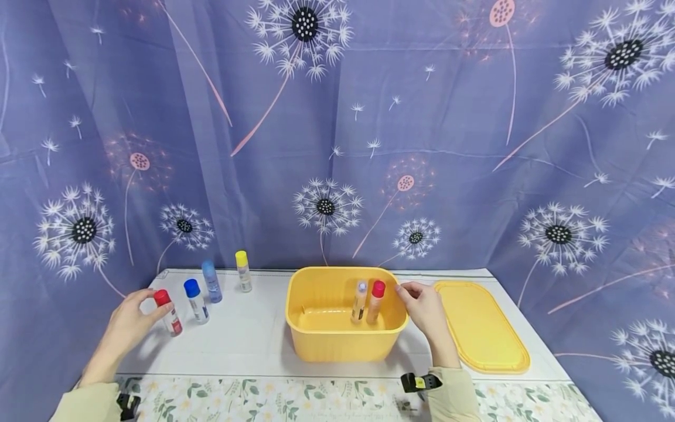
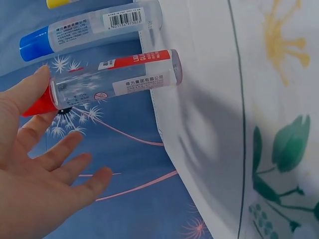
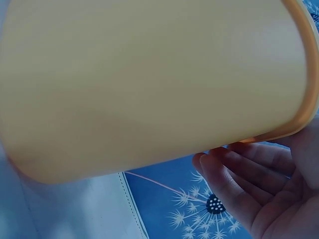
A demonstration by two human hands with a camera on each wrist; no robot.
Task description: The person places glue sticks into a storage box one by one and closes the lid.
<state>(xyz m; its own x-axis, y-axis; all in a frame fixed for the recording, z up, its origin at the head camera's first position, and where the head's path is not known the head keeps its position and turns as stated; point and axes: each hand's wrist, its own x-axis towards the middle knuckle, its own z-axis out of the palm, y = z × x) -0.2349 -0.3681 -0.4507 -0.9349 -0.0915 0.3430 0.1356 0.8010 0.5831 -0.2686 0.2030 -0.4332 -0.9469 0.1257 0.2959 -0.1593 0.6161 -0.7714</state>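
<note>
My left hand pinches the red cap of a clear liquid glue bottle at the left of the table; in the left wrist view the thumb and index finger grip the cap, other fingers spread. Close by stands a blue-capped glue bottle. My right hand holds the right end of a yellow plastic bin by its rim; in the right wrist view its fingers lie along the outer wall, thumb tip hidden. Inside the bin stand a pale-capped bottle and a red-capped bottle.
Behind the blue-capped bottle are a light-blue bottle and a yellow-capped bottle. A yellow lid lies flat right of the bin. The blue dandelion-print curtain closes off the back and sides of the white table.
</note>
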